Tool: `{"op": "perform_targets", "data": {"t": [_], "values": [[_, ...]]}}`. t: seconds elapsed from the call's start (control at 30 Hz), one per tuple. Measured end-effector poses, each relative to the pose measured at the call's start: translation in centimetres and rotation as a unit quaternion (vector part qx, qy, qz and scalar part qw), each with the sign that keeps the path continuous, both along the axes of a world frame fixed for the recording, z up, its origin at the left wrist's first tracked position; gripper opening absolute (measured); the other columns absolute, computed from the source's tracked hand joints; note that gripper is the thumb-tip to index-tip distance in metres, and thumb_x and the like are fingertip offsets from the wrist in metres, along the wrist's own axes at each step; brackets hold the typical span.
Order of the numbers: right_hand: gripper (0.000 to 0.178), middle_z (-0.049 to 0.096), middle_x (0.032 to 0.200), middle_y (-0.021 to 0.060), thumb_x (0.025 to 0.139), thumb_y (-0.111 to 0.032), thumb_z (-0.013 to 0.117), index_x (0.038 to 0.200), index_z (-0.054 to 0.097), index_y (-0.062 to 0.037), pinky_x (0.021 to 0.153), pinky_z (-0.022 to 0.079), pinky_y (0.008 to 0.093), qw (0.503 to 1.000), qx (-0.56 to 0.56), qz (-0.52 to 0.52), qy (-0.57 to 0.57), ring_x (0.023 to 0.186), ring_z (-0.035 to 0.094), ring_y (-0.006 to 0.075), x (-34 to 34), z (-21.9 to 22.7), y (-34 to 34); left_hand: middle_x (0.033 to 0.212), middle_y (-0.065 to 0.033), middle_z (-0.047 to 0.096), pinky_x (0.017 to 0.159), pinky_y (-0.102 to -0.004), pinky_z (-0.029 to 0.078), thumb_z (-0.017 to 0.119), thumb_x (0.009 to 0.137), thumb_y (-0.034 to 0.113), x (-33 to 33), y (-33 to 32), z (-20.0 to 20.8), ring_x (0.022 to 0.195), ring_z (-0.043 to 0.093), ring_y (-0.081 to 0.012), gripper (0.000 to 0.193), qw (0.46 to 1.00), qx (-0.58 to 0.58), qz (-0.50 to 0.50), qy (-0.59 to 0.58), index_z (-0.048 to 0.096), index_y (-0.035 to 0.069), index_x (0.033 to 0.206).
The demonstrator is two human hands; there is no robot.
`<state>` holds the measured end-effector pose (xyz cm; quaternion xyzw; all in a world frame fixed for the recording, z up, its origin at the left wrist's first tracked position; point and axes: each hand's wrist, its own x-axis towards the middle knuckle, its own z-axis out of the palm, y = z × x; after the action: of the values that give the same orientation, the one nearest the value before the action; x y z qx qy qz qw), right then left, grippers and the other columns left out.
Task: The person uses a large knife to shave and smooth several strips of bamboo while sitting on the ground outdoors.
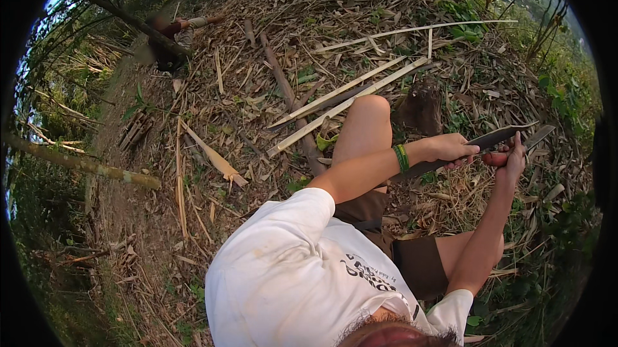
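Observation:
My left hand [456, 148], with green bands at the wrist, is closed around a long dark strip [428, 167] that looks like split bamboo. The strip slants up to the right, and its far end shows a pale curled edge. My right hand [513, 159] is closed on a knife with a rounded reddish-brown handle [495, 159]. Its grey blade [539, 134] points up and right, just below the strip's far end. Right-hand fingers lie close against the strip; whether the blade touches it, I cannot tell.
Several pale split strips [347, 110] lie on leaf litter beyond my knee. A tree stump [421, 105] stands near my knee. A split bamboo piece [215, 157] and a thin log [280, 73] lie leftward. Another person [174, 38] sits far left, behind a branch [122, 15].

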<state>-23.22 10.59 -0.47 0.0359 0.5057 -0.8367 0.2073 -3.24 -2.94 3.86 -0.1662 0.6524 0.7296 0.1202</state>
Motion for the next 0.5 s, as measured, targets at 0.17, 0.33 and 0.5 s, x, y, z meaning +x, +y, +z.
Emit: {"op": "perform_targets", "data": {"t": [0.17, 0.33, 0.5], "values": [[0.024, 0.069, 0.097, 0.0089, 0.094, -0.016, 0.073, 0.107, 0.060, -0.0014, 0.056, 0.049, 0.0289, 0.995, 0.059, -0.006, 0.075, 0.062, 0.055, 0.0115, 1.0, 2.1, 0.9, 0.061, 0.0033, 0.051, 0.045, -0.0243, 0.044, 0.044, 0.107, 0.047, 1.0, -0.4, 0.4, 0.046, 0.049, -0.0073, 0.048, 1.000, 0.021, 0.003, -0.016, 0.064, 0.004, 0.097], [0.026, 0.065, 0.088, 0.0055, 0.095, -0.024, 0.072, 0.108, 0.060, -0.0041, 0.053, 0.046, 0.0268, 0.973, 0.145, -0.045, 0.173, 0.057, 0.051, 0.0097, 1.1, 2.9, 2.4, 0.063, 0.0013, 0.056, 0.048, -0.0257, 0.049, 0.040, 0.108, 0.045, 1.4, -0.7, 0.9, 0.049, 0.055, -0.0095, 0.050, 0.999, 0.017, -0.037, 0.013, 0.063, 0.001, 0.103], [0.044, 0.046, 0.063, -0.0040, 0.098, -0.050, 0.063, 0.099, 0.059, -0.0063, 0.046, 0.038, 0.0221, 0.965, 0.164, -0.039, 0.203, 0.050, 0.045, 0.0046, 2.3, 5.6, 4.6, 0.064, 0.0026, 0.054, 0.048, -0.0223, 0.048, 0.037, 0.108, 0.048, 0.6, -1.1, 0.6, 0.050, 0.053, -0.0070, 0.055, 0.996, 0.079, -0.031, 0.000, 0.063, 0.000, 0.111]]}}
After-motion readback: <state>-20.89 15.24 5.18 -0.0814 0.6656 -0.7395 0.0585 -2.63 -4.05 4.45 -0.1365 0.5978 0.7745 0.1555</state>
